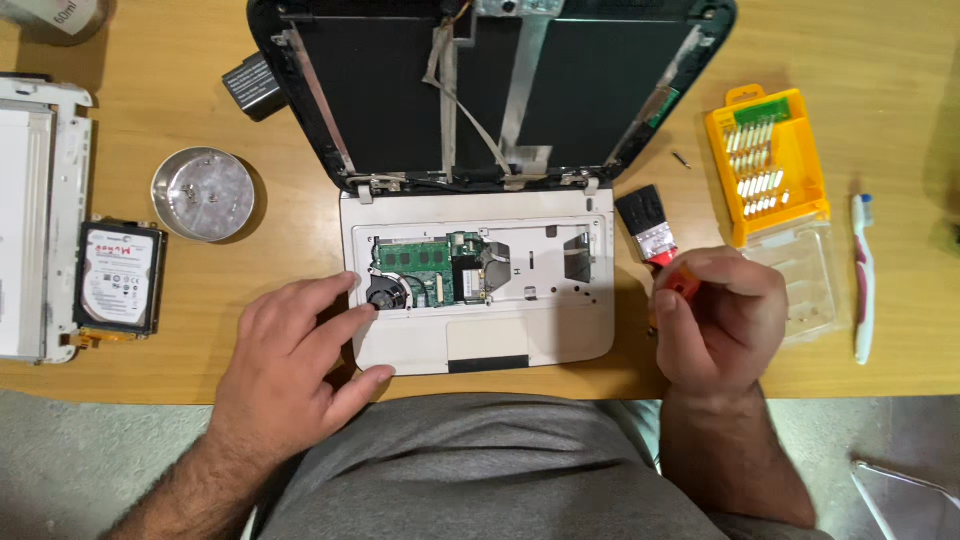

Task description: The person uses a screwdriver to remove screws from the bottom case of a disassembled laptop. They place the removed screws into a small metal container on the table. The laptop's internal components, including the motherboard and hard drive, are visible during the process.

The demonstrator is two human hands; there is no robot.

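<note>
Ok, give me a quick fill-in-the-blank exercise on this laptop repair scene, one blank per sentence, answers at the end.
1. The left hand rests on the opened white ____.
2. The right hand grips a tool with an ____ handle.
3. The round metal dish sits to the ____ of the laptop in the picture.
4. The yellow case holds screwdriver ____.

Missing words: laptop; orange; left; bits
</note>
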